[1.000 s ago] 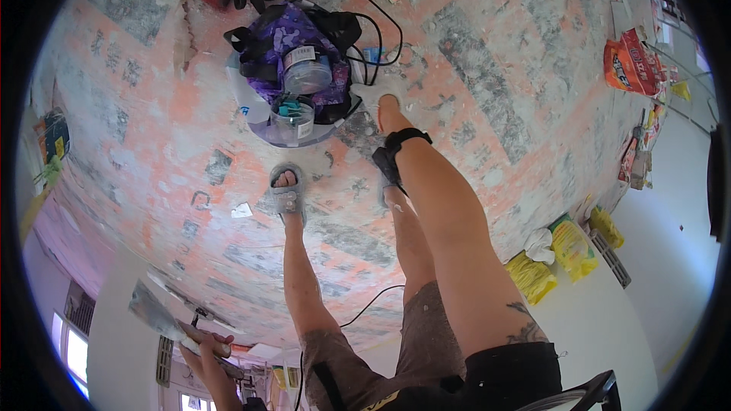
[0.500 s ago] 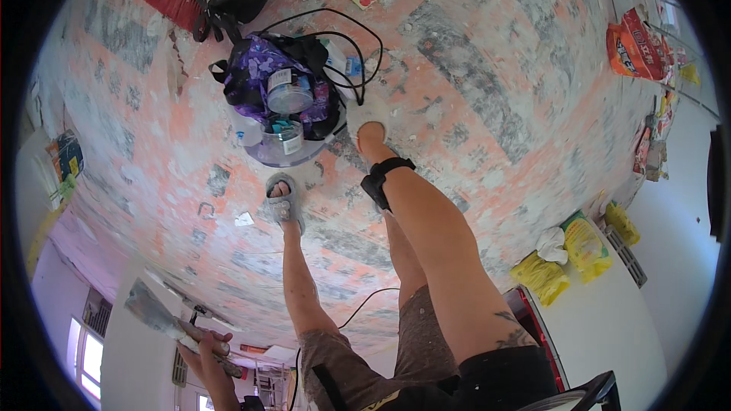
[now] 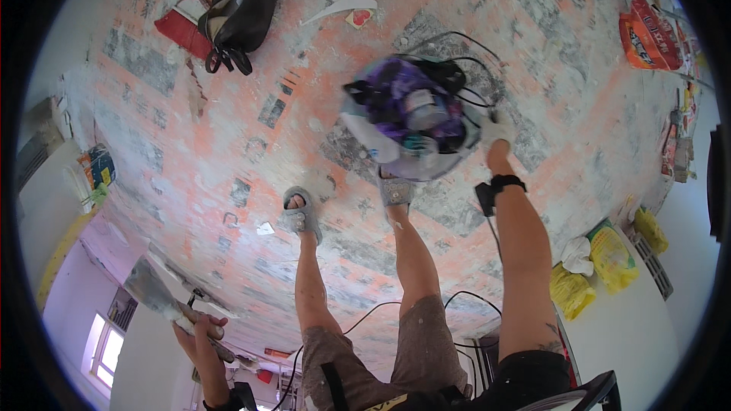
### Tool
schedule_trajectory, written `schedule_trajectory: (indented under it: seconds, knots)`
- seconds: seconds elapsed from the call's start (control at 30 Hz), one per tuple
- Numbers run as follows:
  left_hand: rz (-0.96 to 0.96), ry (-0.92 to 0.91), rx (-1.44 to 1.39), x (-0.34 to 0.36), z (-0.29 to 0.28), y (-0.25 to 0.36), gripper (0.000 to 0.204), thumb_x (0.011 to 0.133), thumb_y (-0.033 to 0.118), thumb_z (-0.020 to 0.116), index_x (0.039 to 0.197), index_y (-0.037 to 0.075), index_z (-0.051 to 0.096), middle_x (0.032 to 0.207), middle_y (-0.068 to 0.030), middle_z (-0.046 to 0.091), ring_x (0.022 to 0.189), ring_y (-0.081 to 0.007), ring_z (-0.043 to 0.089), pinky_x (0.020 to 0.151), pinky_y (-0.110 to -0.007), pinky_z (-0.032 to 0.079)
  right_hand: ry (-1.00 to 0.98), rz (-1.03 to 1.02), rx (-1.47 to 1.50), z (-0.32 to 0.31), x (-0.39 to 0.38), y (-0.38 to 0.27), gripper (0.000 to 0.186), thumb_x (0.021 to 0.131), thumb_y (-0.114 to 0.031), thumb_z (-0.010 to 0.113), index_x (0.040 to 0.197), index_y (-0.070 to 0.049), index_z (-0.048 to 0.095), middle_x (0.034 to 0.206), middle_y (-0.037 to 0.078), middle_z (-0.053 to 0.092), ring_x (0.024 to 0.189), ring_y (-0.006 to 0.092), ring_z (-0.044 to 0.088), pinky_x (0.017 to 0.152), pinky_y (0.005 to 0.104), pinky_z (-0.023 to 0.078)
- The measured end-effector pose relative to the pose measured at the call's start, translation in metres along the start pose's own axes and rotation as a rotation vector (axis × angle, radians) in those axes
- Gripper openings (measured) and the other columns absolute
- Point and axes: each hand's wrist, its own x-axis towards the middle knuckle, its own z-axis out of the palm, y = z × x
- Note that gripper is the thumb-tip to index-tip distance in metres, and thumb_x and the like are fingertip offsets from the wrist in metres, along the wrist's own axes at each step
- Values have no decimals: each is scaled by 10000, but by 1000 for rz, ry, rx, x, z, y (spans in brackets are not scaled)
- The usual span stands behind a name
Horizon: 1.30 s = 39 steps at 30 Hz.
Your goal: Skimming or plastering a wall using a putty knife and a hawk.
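Gripping the bucket (image 3: 415, 125) of clutter with my gloved right hand (image 3: 496, 129), left hand (image 3: 199, 329) is clutching a putty knife (image 3: 156, 295).

An orange-red printed bag (image 3: 647, 34) lay on the floor at upper right, yellow packets (image 3: 613, 259) by the right wall, and a blue-orange carton (image 3: 99, 167) at left.
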Motion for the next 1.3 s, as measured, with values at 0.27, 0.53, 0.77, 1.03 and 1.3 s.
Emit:
schedule_trajectory:
  seconds: [0.27,0.53,0.77,1.03,1.3]
  knots:
    - [111,4,60,0,13,45,429,892,50,541,1283,-19,381,856,-101,541,745,-188,582,763,-397,562,23,327,-12,-52,55,125,385,818,-162,652,1160,12,639,1047,151,705,940,276,659,800,380,499]
    - [109,-3,30,28,-18,80,400,909,112,555,1272,19,413,888,-85,547,779,-194,600,772,-391,556,420,414,149,-87,2,85,442,865,-254,711,1204,9,603,1168,136,670,1061,271,632,919,390,485]
    - [51,-30,-120,92,-40,82,352,891,39,538,1213,-16,408,831,-79,527,720,-171,579,739,-402,583,-649,195,790,-7,-128,-219,198,873,-246,687,938,-59,684,825,12,619,754,111,578,684,265,499]
    - [1,-82,-183,189,-108,72,323,894,10,540,1188,-18,408,818,-88,519,691,-162,561,718,-409,590,-876,330,1026,154,-143,-468,285,871,-331,717,981,-88,615,869,16,580,736,148,583,699,326,537]
    - [-95,-20,-183,257,-156,56,358,901,7,533,1227,-21,387,882,-106,533,733,-183,578,744,-424,588,-506,673,1265,219,-118,-576,232,824,-233,755,974,-111,628,874,45,587,668,194,559,610,408,517]
